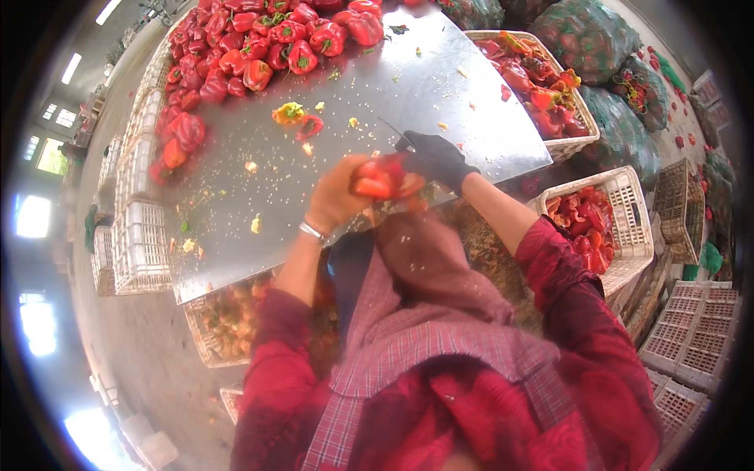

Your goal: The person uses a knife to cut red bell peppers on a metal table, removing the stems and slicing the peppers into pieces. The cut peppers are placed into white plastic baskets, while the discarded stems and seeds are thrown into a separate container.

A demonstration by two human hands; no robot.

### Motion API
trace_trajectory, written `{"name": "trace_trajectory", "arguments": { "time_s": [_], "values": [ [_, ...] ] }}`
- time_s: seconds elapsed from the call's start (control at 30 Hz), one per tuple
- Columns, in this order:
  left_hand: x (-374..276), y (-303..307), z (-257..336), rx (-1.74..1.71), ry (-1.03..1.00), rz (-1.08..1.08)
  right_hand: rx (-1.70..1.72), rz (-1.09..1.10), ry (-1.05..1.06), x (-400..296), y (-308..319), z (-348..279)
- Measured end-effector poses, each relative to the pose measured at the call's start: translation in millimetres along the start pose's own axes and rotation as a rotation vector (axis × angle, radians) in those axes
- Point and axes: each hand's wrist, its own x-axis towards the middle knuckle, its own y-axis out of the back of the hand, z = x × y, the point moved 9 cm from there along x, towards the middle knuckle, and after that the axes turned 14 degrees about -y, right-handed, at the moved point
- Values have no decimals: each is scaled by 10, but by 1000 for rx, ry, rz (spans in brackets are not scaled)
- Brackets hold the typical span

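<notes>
My left hand (339, 191), in an orange-brown glove with a metal band at the wrist, holds a red bell pepper (380, 179) above the near edge of the metal tabletop (283, 212). The pepper is blurred, so its cut state is unclear. My right hand (433, 159), in a dark glove, is closed around a small knife (396, 130), its thin blade pointing up and left; the fingertips are close against the pepper's right side. Beyond my hands lie a yellow-green pepper core (288, 113), a red pepper piece (309, 126) and scattered pale seeds.
Whole red peppers (253, 47) are heaped at the table's far left. Cut peppers fill a white plastic crate (589, 135) at the far right and another crate (645, 235) nearer. Mesh sacks (583, 41) stand behind. Below the near edge, a crate (203, 347) holds pepper scraps.
</notes>
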Motion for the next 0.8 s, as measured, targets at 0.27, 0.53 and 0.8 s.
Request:
{"name": "trace_trajectory", "arguments": {
  "time_s": [0.27, 0.53, 0.8],
  "values": [
    [-981, -108, -585, -896, 433, 647, -56, 208, 16, 90, -238, 728],
    [-897, -2, -649, -1003, 512, 773, -194, 416, -39, 291, -212, 682],
    [-155, 702, 440, 785, -39, 250, 162, 341, -83, 11, -53, 251]
  ]
}}
